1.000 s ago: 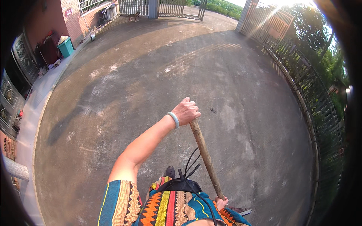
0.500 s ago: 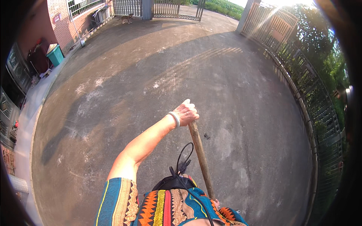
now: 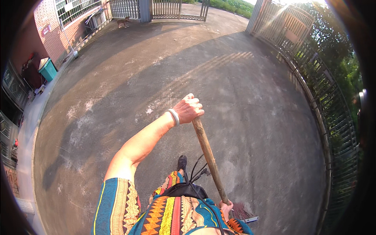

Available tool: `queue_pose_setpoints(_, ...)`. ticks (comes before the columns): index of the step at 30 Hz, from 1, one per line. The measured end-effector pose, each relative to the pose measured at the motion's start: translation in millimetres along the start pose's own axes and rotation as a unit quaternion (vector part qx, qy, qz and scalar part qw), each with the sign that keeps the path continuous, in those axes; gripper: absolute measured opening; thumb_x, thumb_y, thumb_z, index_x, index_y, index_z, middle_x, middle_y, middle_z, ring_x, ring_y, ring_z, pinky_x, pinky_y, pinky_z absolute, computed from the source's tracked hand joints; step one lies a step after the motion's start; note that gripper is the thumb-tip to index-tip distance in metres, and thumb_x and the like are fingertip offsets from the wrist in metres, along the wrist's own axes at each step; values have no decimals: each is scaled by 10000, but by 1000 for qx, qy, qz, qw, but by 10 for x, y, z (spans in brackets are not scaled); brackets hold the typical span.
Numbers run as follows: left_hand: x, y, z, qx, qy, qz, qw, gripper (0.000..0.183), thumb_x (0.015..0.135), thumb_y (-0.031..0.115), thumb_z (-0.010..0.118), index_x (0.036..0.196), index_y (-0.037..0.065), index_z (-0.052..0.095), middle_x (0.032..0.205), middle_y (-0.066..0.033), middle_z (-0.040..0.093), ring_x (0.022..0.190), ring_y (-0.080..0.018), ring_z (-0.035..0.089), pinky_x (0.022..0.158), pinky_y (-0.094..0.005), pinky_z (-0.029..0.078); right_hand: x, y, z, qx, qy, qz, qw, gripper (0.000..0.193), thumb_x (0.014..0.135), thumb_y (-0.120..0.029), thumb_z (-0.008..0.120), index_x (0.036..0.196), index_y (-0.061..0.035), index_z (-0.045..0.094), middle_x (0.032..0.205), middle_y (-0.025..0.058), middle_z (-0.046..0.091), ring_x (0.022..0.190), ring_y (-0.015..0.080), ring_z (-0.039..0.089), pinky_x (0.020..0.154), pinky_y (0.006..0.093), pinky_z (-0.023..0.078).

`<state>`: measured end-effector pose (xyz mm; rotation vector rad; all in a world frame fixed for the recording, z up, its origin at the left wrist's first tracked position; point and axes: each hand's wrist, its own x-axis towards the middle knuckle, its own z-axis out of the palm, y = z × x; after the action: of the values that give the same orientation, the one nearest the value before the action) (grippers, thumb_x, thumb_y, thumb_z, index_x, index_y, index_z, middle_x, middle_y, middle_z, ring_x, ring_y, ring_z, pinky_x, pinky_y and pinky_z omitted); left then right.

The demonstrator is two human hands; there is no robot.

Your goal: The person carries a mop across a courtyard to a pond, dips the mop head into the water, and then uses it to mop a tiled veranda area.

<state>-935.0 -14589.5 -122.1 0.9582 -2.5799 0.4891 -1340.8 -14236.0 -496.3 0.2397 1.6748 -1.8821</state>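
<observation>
My left hand (image 3: pixel 188 108), with a pale band at the wrist, is closed round the top end of a long wooden handle. The broom handle (image 3: pixel 209 156) slants down to the lower right. Further down it, close to my body, my right hand (image 3: pixel 226 208) grips it, partly hidden by my patterned clothing. Past that hand, reddish-brown bristles (image 3: pixel 241 211) show near the ground. Beside them lies a white-edged strip (image 3: pixel 250 219) whose kind I cannot make out. A black cable (image 3: pixel 198 166) loops by a dark pouch (image 3: pixel 186 191) at my waist.
Stained concrete ground (image 3: pixel 156 129) spreads around me. At the left stand a teal bin (image 3: pixel 47 69) and a brick wall with a window. A dog (image 3: pixel 123 22) is by the far gate (image 3: pixel 178 9). A metal fence (image 3: pixel 329 102) runs along the right.
Both hands and the handle have shifted slightly up in view. One dark shoe and a patterned trouser leg have come into sight, as have the bristles and the white-edged strip. The dog has moved left in view.
</observation>
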Motion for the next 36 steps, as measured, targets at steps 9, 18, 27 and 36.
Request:
queue_pose_setpoints(9, 1931, -1688, 1159, -3, -4, 39, 999, 92, 741, 183, 585, 659, 180, 544, 645, 45, 522, 730, -133, 543, 783, -317, 399, 926, -243, 1953, -284, -122, 41, 950, 425, 625, 88, 648, 949, -113, 461, 805, 86, 555, 626, 200, 552, 564, 341, 472)
queue_pose_setpoints(18, 3851, -2830, 2436, -32, -16, 84, 996, 109, 730, 207, 605, 629, 188, 570, 629, 54, 564, 717, -129, 562, 750, -320, 395, 1883, -254, 3759, -459, 14, -30, 888, 468, 598, 30, 654, 997, -73, 433, 730, 69, 532, 616, 190, 541, 567, 329, 443)
queue_pose_setpoints(27, 4824, -4696, 3474, -3, -34, 42, 999, 95, 723, 175, 597, 661, 191, 526, 639, 45, 521, 722, -134, 544, 756, -324, 393, 2499, -513, 6697, -293, -82, 76, 950, 452, 631, 82, 591, 1009, -101, 426, 772, 81, 537, 691, 185, 529, 558, 323, 457)
queue_pose_setpoints(36, 5954, -6602, 4675, -3, 33, 28, 999, 107, 702, 161, 599, 641, 186, 514, 626, 40, 473, 695, -136, 524, 762, -312, 409, 3920, 118, 9072, 234, -58, 198, 950, 190, 700, -251, 524, 572, -168, 411, 590, -57, 477, 594, 117, 472, 622, 252, 385)
